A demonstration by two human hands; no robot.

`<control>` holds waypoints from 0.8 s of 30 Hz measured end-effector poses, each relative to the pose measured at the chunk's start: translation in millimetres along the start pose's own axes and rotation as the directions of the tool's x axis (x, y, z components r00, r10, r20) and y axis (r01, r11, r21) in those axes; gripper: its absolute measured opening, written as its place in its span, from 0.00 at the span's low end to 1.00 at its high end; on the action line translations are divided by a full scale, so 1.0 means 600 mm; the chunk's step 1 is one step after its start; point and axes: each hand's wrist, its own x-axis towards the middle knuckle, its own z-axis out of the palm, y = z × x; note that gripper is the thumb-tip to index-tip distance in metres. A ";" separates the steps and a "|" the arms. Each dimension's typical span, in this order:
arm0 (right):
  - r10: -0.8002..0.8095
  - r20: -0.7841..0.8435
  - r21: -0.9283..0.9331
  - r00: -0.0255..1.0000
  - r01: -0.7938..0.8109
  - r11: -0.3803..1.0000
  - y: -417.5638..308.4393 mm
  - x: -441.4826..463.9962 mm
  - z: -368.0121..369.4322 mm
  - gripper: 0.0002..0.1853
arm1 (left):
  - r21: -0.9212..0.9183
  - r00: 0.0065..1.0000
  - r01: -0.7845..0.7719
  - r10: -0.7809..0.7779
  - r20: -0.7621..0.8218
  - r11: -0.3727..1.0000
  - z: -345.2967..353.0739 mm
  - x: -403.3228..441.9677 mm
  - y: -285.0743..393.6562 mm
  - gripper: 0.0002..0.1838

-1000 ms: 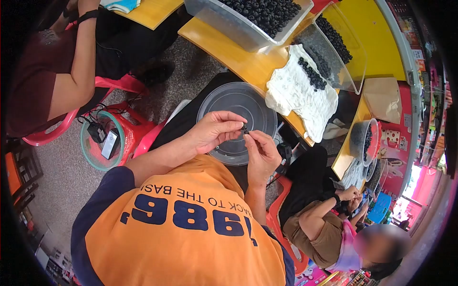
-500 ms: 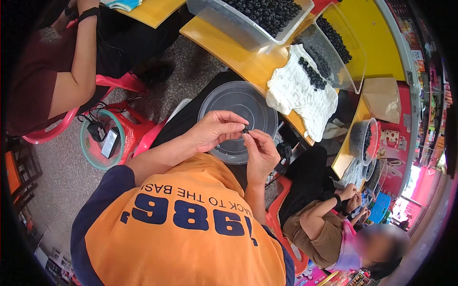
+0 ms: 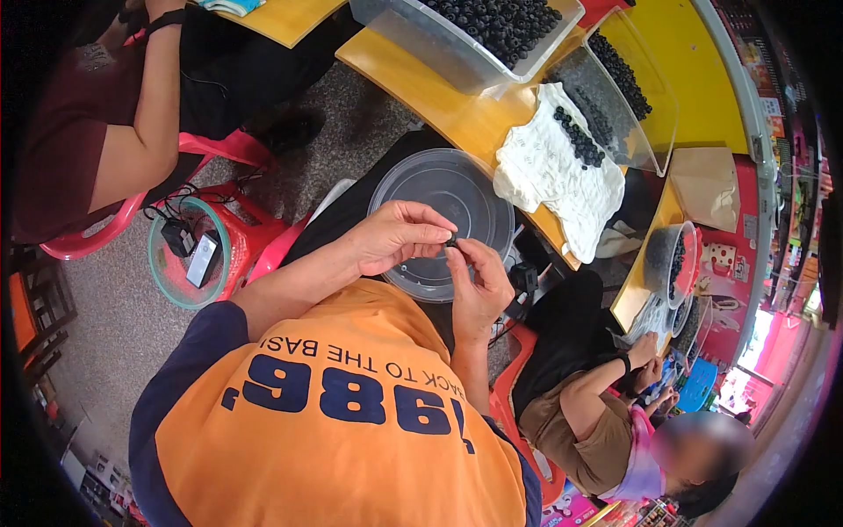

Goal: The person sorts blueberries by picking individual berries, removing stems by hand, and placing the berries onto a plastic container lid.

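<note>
Between my fingertips is a small black piece [image 3: 450,239], too small to make out fully. My left hand [image 3: 397,239] pinches it from the left with thumb and forefinger. From the right, my right hand [image 3: 479,279] grips the same piece with its fingertips. Both hands are over a round clear plastic tub [image 3: 494,195] that rests at my lap. Beyond the tub, a white cloth [image 3: 536,167] lies over the table edge with several black pieces [image 3: 577,138] on it.
On the wooden table [image 3: 421,83] stand a large clear bin [image 3: 457,63] of black pieces and a tilted clear box [image 3: 663,132]. A person [image 3: 132,132] sits at left beside a basket [image 3: 162,263] holding a phone [image 3: 203,260]. Another person [image 3: 584,422] works at right.
The view has shifted slightly, so the table and bins sit a little further right. Both my hands keep their pinch on the small black piece, with only slight finger movement.
</note>
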 end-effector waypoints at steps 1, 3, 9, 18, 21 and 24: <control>0.020 -0.006 0.021 1.000 -0.020 1.000 0.004 -0.003 0.002 0.08 | -0.003 1.000 -0.018 0.018 0.001 1.000 0.000 0.001 -0.002 0.08; 0.044 -0.013 0.040 0.999 -0.043 0.998 0.007 -0.007 0.004 0.08 | -0.002 1.000 -0.030 0.030 0.000 1.000 -0.004 0.003 -0.008 0.07; 0.265 0.010 0.253 0.964 -0.259 0.932 0.010 -0.012 0.006 0.07 | -0.022 0.998 -0.062 0.062 -0.012 0.998 -0.007 0.006 -0.018 0.07; 0.280 0.010 0.399 0.960 -0.260 0.879 0.000 -0.008 0.010 0.07 | -0.222 0.998 0.019 -0.007 0.056 0.975 -0.014 0.008 -0.023 0.08; 0.197 -0.038 0.274 0.980 -0.180 0.945 0.002 -0.008 0.010 0.07 | -0.194 0.999 0.006 0.004 0.050 0.981 -0.018 0.008 -0.024 0.08; 0.119 -0.035 0.113 0.992 -0.114 0.987 -0.005 -0.005 0.010 0.07 | -0.129 0.999 -0.032 0.036 0.033 0.991 -0.019 0.007 -0.026 0.07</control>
